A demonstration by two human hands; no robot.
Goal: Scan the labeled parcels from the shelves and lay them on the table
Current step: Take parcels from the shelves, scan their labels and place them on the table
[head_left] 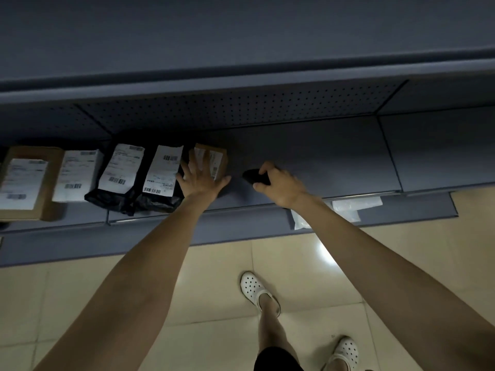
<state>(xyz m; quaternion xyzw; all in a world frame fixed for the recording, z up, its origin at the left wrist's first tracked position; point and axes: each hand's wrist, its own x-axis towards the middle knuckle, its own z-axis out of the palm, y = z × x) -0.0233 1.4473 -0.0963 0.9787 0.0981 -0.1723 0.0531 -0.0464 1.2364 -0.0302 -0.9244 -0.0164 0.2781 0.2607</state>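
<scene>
Two hands reach into a grey shelf [321,156], one over a parcel and one on a dark scanner [253,175].

Both bare arms stretch forward. The left hand [199,178] has its fingers spread wide over a small brown parcel [217,159], the rightmost of a row; I cannot tell whether it presses down. The right hand [278,183] curls round the scanner just beside that parcel. Left of it stand two black bags [117,178], a white parcel [77,175] and a brown box [26,180]. A perforated panel [241,108] backs the shelf, clear plastic bags [345,207] lie on a lower ledge, and white clogs [254,289] stand on the glossy beige tiled floor [214,263]. Every parcel carries a white barcode label, its print too blurred to read.
</scene>
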